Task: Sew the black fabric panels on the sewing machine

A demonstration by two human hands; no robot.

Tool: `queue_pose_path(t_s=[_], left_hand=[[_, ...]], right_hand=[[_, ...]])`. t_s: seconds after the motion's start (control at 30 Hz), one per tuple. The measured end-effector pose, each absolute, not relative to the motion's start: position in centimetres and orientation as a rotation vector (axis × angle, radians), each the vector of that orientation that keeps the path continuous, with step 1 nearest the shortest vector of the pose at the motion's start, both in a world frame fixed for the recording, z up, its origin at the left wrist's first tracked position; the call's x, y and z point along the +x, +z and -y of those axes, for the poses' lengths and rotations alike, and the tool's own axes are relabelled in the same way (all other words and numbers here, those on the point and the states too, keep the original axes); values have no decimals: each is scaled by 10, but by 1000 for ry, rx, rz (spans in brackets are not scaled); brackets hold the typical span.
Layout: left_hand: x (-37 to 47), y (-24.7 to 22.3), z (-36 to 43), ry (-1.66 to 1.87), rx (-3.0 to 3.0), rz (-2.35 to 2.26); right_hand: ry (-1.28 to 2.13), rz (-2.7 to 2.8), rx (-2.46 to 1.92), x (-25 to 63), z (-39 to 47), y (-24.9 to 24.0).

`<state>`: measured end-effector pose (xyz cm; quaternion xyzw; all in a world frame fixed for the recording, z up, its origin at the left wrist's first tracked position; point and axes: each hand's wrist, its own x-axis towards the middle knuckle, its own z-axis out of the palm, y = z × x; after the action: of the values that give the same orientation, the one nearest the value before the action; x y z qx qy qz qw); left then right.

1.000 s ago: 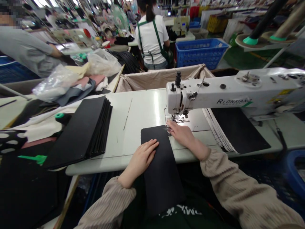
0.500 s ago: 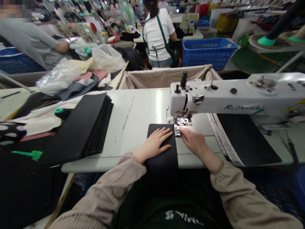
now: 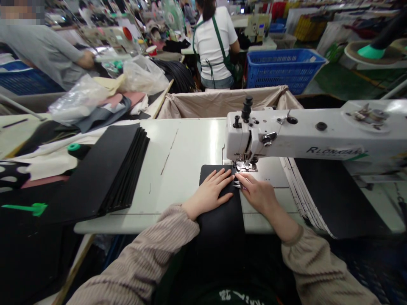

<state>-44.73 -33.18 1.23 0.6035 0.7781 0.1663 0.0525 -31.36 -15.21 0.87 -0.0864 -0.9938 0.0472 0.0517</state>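
My left hand [image 3: 211, 192] lies flat with fingers spread on a black panel [image 3: 219, 228], which hangs over the table's front edge toward my lap. My right hand [image 3: 259, 194] is closed around small metal snips [image 3: 237, 184], their tips at the panel's right edge. Its fingertips touch the panel just in front of the presser foot [image 3: 244, 166] of a white sewing machine [image 3: 286, 133]. The panel's far end lies left of the needle area.
Stacked black panels [image 3: 104, 169] lie at the left, beside a green-topped thread cone [image 3: 76, 149]. Another stack [image 3: 340, 195] lies under the machine arm at the right. Behind the table are a cloth-lined bin [image 3: 203, 103], a blue basket [image 3: 282, 67] and two people.
My right hand has drawn slightly nearer, and the snips in it now show at the panel's edge. My left hand still rests on the panel. The camera view has shifted slightly.
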Motion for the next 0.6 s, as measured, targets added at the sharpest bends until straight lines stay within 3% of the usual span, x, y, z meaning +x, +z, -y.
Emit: queue_pose_path(t_s=[0.6], left_hand=[[-445, 12, 332, 527, 1817, -2376]], right_hand=[[180, 3059, -273, -314, 151, 8]])
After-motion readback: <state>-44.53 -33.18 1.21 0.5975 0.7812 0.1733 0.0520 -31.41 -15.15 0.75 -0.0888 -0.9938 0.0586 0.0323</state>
